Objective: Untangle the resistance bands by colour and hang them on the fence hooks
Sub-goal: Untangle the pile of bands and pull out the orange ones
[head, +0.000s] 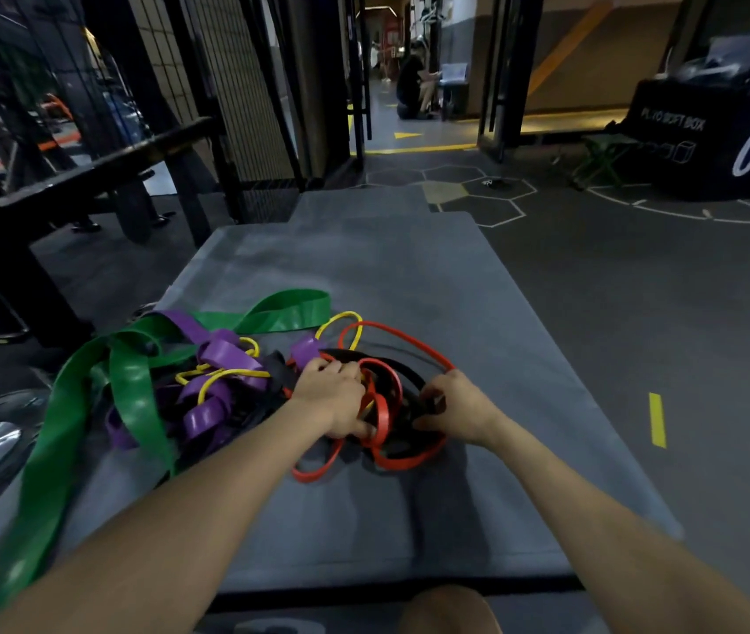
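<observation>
Grey mat (409,276) on the gym floor carries the whole pile; wire mesh fence (227,84) stands well apart at upper left, no hooks discernible from here.

Tangle of resistance bands (236,382) lies on the near-left part of the mat. Widest is the green band (135,400), draped over the left edge and looping back toward the far side. Purple band (222,354) is knotted through the middle, black band (409,382) coils under the right half, red band (391,423) loops over and around the black, thin yellow band (227,375) threads through purple and red.

Step in hand, by judgement: the separating stage, early; nothing hung, all colours interlocked. Work is at the red/black cluster.

Left hand (336,395): fingers curled down into the knot where red meets black and yellow; grip looks closed on strands, but which band it pinches I cannot tell.

Right hand (460,404): thumb and fingers pinched together on the black band, with the outer red loop touching the knuckles.

Next move likely calls for drawing the black coil out through the red loops while the left hand pins the knot; snag risk from the yellow strand.
</observation>
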The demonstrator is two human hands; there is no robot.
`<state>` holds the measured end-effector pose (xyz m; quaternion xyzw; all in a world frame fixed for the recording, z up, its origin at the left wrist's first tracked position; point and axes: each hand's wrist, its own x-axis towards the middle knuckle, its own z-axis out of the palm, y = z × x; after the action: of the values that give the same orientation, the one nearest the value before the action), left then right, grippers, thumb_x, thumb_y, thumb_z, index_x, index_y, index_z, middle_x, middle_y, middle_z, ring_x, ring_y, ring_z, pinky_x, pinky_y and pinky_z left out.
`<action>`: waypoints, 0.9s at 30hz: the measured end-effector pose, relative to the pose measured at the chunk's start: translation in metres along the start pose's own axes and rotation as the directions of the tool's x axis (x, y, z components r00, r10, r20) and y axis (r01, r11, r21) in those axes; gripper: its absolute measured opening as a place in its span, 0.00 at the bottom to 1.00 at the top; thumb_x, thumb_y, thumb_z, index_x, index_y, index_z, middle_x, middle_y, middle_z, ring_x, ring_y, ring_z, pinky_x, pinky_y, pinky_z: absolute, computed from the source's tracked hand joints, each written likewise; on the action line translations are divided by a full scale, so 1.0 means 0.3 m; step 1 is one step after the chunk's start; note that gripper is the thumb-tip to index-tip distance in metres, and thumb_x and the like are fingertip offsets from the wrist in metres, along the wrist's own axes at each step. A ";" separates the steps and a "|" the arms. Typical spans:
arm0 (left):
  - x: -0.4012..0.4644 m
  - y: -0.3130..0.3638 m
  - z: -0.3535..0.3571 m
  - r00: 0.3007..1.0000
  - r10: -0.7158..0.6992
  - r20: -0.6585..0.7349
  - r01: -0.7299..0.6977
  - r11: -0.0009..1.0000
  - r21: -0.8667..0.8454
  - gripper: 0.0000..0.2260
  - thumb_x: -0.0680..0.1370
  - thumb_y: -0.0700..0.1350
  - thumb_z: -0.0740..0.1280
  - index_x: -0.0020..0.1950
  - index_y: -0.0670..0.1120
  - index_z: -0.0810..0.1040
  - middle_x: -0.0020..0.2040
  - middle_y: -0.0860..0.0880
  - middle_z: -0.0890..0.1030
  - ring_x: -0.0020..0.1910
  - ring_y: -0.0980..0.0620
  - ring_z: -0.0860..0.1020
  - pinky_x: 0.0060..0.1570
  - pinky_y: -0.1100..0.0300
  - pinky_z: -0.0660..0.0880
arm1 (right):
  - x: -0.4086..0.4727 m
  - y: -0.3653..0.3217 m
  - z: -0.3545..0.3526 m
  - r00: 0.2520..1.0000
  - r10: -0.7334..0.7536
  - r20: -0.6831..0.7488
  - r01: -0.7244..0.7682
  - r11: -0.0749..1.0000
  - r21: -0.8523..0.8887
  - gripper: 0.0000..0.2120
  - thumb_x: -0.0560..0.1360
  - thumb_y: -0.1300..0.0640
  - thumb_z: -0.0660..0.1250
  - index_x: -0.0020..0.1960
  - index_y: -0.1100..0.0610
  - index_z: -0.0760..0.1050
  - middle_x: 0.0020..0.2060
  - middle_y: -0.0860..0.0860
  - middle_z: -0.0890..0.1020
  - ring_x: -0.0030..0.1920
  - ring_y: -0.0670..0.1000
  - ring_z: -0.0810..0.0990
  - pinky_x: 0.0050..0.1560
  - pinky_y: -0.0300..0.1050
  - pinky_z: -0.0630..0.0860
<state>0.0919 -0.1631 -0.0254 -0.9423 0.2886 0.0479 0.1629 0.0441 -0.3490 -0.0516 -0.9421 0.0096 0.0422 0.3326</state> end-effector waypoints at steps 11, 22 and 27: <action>-0.159 -0.117 0.057 0.989 0.047 -0.143 -0.049 0.999 -0.013 0.28 0.68 0.59 0.68 0.66 0.55 0.69 0.65 0.54 0.68 0.64 0.51 0.68 0.68 0.57 0.58 | -0.068 -0.012 -0.007 0.994 -0.044 0.103 0.065 0.975 -0.214 0.06 0.71 0.56 0.71 0.43 0.57 0.77 0.43 0.53 0.76 0.49 0.54 0.77 0.47 0.44 0.71; -0.294 -0.313 0.003 0.994 -0.033 -0.107 -0.007 0.938 -0.346 0.04 0.70 0.50 0.59 0.39 0.52 0.71 0.40 0.52 0.74 0.46 0.47 0.77 0.42 0.62 0.67 | -0.052 -0.024 -0.077 0.898 0.280 -0.340 -0.369 0.899 -0.233 0.12 0.76 0.63 0.58 0.59 0.64 0.67 0.57 0.64 0.75 0.58 0.65 0.76 0.54 0.53 0.73; -0.334 -0.349 0.011 0.997 0.068 -0.026 -0.071 0.832 -0.549 0.10 0.64 0.35 0.63 0.41 0.45 0.79 0.43 0.50 0.74 0.43 0.58 0.71 0.46 0.65 0.69 | -0.024 -0.118 -0.035 0.914 0.230 -0.334 -0.310 0.928 -0.208 0.13 0.78 0.61 0.56 0.59 0.63 0.71 0.59 0.61 0.73 0.59 0.64 0.75 0.57 0.53 0.72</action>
<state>0.0675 -0.0275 0.0191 -0.9384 0.2972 0.1322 -0.1171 0.0392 -0.3280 -0.0207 -0.9617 0.1861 -0.0563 0.1934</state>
